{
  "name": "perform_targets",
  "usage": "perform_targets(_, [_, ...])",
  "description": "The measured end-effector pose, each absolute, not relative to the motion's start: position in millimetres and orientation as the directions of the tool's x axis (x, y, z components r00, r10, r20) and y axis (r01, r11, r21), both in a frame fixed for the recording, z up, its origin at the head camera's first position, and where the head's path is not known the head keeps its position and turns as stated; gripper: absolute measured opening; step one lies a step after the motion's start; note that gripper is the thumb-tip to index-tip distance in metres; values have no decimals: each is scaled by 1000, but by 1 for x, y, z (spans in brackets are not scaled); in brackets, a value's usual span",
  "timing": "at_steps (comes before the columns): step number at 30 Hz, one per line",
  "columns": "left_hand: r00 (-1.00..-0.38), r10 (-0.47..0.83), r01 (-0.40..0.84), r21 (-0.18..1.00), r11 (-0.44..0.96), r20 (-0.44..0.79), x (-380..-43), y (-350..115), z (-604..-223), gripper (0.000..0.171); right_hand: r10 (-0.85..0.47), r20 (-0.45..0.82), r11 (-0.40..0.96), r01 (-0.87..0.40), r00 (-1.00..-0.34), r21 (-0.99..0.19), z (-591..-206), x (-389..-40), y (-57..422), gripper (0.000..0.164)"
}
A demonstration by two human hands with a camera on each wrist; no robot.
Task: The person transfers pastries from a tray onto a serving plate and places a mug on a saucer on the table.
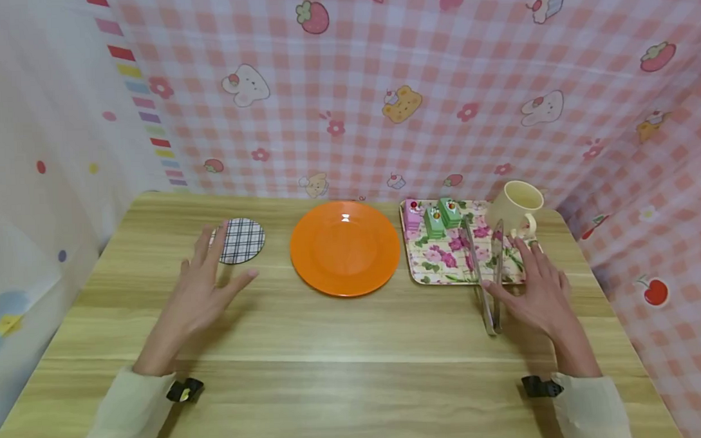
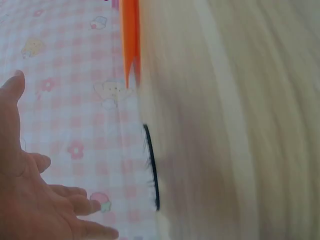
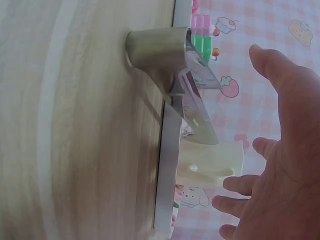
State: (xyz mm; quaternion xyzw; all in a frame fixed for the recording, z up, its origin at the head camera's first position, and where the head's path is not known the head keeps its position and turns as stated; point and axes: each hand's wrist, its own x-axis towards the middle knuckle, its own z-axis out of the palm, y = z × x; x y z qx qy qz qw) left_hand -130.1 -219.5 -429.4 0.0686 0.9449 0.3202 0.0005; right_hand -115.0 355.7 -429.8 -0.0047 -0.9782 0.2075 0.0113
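Note:
Above the table's left part my left hand [image 1: 199,295] hovers with fingers spread, holding nothing; its fingertips overlap a round checked coaster [image 1: 242,241] in the head view. On the right, my right hand [image 1: 535,293] hangs beside metal tongs [image 1: 485,285], thumb and fingers apart, gripping nothing. The tongs lean with their tips over a floral tray [image 1: 436,271] and their bent end on the wood. On that tray sit a pink cake piece [image 1: 412,218], two green ones [image 1: 434,224] and a cream mug [image 1: 515,207]. The right wrist view shows the tongs [image 3: 160,50] apart from my palm.
An orange plate [image 1: 346,248] lies mid-table between coaster and tray. The wooden table [image 1: 356,373] ends at a pink checked curtain [image 1: 347,116] behind, with more cloth hanging along the left and right sides.

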Motion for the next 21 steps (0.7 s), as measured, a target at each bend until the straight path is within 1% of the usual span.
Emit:
perform_targets(3, [-989, 146, 136, 659, 740, 40, -135, -214, -430, 94, 11, 15, 907, 3, -1000, -421, -429, -117, 355, 106])
perform_targets(8, [-982, 175, 173, 716, 677, 73, -144, -206, -432, 91, -6, 11, 889, -10, -1000, -458, -428, -122, 351, 106])
perform_targets(11, [-981, 185, 165, 749, 642, 58, -146, -204, -433, 90, -13, 1, 867, -12, -1000, -499, -428, -124, 348, 107])
perform_targets(15, [-981, 188, 149, 773, 617, 39, -149, -199, -436, 88, -11, -29, 839, 7, -1000, -544, -428, -126, 345, 109])
perform_targets(21, [-982, 183, 152, 804, 574, 56, -154, -192, -439, 88, 10, -45, 819, 34, -999, -573, -425, -128, 340, 108])
